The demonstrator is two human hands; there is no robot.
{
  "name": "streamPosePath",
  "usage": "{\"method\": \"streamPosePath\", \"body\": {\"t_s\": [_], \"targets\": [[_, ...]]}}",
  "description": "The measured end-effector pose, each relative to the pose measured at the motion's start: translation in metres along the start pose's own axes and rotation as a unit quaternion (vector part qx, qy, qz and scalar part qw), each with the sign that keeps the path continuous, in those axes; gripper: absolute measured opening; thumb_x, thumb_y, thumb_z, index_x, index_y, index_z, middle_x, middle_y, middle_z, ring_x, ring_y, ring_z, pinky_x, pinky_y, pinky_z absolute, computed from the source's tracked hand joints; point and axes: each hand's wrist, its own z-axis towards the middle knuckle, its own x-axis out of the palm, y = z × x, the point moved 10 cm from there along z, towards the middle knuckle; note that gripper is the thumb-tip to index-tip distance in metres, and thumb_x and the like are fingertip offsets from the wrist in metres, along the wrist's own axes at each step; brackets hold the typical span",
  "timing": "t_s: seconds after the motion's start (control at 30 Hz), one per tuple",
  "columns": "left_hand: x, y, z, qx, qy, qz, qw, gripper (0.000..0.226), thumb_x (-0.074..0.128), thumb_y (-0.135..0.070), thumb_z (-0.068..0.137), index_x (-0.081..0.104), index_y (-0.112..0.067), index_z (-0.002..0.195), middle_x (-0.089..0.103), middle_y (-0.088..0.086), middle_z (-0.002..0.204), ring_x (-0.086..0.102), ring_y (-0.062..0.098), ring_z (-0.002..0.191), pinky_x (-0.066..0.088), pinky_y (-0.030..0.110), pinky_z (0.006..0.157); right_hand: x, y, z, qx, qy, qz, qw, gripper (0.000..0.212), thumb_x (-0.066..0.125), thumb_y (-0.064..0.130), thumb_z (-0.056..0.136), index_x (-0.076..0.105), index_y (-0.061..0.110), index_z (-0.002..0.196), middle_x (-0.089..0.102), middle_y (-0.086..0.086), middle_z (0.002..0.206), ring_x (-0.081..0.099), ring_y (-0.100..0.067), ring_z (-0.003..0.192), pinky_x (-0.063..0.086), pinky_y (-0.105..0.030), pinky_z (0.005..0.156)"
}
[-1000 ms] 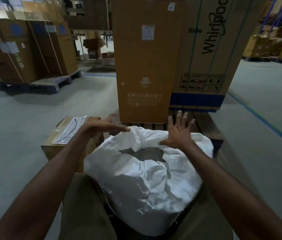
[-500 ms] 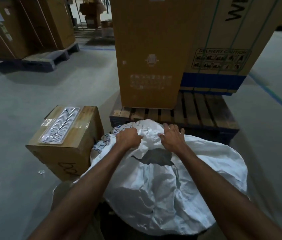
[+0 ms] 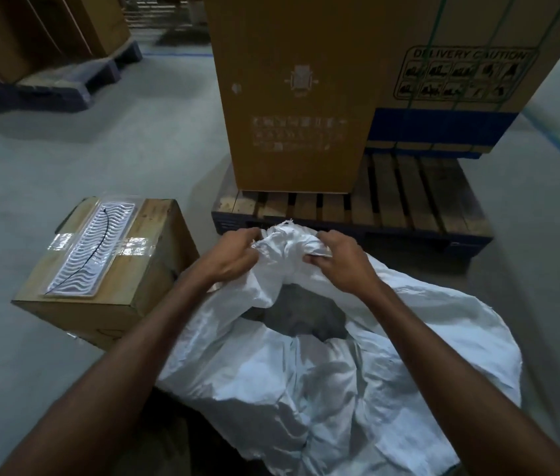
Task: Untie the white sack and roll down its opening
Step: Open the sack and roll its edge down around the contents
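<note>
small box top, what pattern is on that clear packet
White wavy ridges crossed by one thin black line, on the clear packet; head view.

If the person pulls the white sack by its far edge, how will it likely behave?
The white sack is probably floppy: its edge bunches and creases where the left hand and right hand grip it. It likely stays put rather than lifts, since grey contents fill it and it sits wide and slumped.

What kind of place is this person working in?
Most likely a warehouse. Tall cartons stand on a wooden pallet, more boxed goods sit on a pallet farther back, and the bare concrete floor carries painted lane lines. Both hands work on a white sack.
</note>
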Motion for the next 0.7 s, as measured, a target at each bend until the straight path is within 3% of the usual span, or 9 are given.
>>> {"method": "streamPosePath", "body": {"t_s": [0.07, 0.13, 0.23, 0.37, 0.43, 0.5, 0.6, 0.7], "targets": [[-0.003, -0.012, -0.009, 0.028, 0.024, 0.024, 0.999, 0.047, 0.048, -0.045, 0.105, 0.045, -0.026, 0.148, 0.062, 0.012, 0.139, 0.062, 0.026, 0.114, 0.046, 0.039, 0.09, -0.012, 0.018, -0.007, -0.045, -0.014, -0.003, 0.999, 0.044, 0.072, 0.046, 0.092, 0.062, 0.018, 0.124, 0.052, 0.007, 0.105, 0.056, -0.017, 0.092, 0.05, -0.037, 0.074], [-0.013, -0.021, -0.013, 0.046, -0.006, 0.12, 0.992, 0.057, 0.037, -0.066, 0.102, 0.041, -0.036, 0.15, 0.065, 0.006, 0.136, 0.064, 0.025, 0.114, 0.048, 0.037, 0.087, -0.02, 0.029, -0.014, -0.064, 0.001, -0.007, 0.998, 0.053, 0.066, 0.058, 0.092, 0.057, 0.02, 0.127, 0.051, 0.008, 0.109, 0.055, -0.014, 0.092, 0.046, -0.033, 0.071], [-0.033, -0.039, -0.019, 0.11, -0.075, 0.212, 0.968, 0.041, 0.036, -0.056, 0.106, 0.052, -0.035, 0.137, 0.067, 0.003, 0.119, 0.063, 0.023, 0.101, 0.037, 0.028, 0.067, -0.038, 0.042, -0.023, -0.087, 0.002, -0.029, 0.996, 0.051, 0.054, 0.061, 0.098, 0.055, 0.02, 0.128, 0.058, 0.008, 0.1, 0.057, -0.013, 0.086, 0.042, -0.032, 0.069], [-0.064, -0.038, -0.026, 0.103, -0.139, 0.124, 0.977, 0.032, 0.047, -0.031, 0.108, 0.062, -0.022, 0.135, 0.058, 0.001, 0.111, 0.054, 0.025, 0.109, 0.037, 0.034, 0.081, -0.078, 0.078, -0.032, -0.18, -0.085, -0.062, 0.978, 0.021, 0.05, 0.038, 0.106, 0.058, 0.019, 0.108, 0.062, 0.002, 0.086, 0.057, -0.018, 0.07, 0.042, -0.034, 0.063], [-0.082, -0.045, -0.031, 0.083, -0.222, 0.019, 0.971, 0.025, 0.054, -0.013, 0.104, 0.071, -0.01, 0.122, 0.066, 0.007, 0.107, 0.06, 0.029, 0.103, 0.045, 0.034, 0.085, -0.088, 0.098, -0.034, -0.21, -0.132, -0.123, 0.961, 0.02, 0.044, 0.03, 0.107, 0.058, 0.018, 0.1, 0.058, 0.0, 0.083, 0.052, -0.021, 0.069, 0.036, -0.035, 0.065], [-0.091, -0.048, -0.036, 0.038, -0.28, -0.064, 0.957, 0.029, 0.054, -0.001, 0.1, 0.073, -0.006, 0.121, 0.073, 0.012, 0.115, 0.066, 0.027, 0.104, 0.052, 0.031, 0.089, -0.094, 0.111, -0.031, -0.204, -0.16, -0.16, 0.952, 0.023, 0.042, 0.029, 0.106, 0.061, 0.017, 0.099, 0.058, 0.001, 0.087, 0.051, -0.02, 0.073, 0.04, -0.037, 0.068], [-0.085, -0.059, -0.036, 0.009, -0.289, -0.111, 0.951, 0.041, 0.05, 0.002, 0.098, 0.071, -0.016, 0.128, 0.071, 0.005, 0.127, 0.066, 0.022, 0.114, 0.056, 0.037, 0.099, -0.1, 0.116, -0.026, -0.165, -0.157, -0.131, 0.965, 0.022, 0.044, 0.025, 0.106, 0.059, 0.018, 0.092, 0.052, 0.005, 0.086, 0.047, -0.016, 0.072, 0.04, -0.036, 0.067], [-0.077, -0.062, -0.027, 0.027, -0.227, -0.118, 0.966, 0.032, 0.043, -0.006, 0.102, 0.072, -0.013, 0.112, 0.07, 0.004, 0.112, 0.063, 0.022, 0.103, 0.055, 0.036, 0.089, -0.099, 0.089, -0.016, -0.066, -0.101, -0.038, 0.992, 0.033, 0.043, 0.027, 0.107, 0.05, 0.018, 0.076, 0.055, 0.002, 0.075, 0.051, -0.02, 0.068, 0.036, -0.035, 0.061]]}}
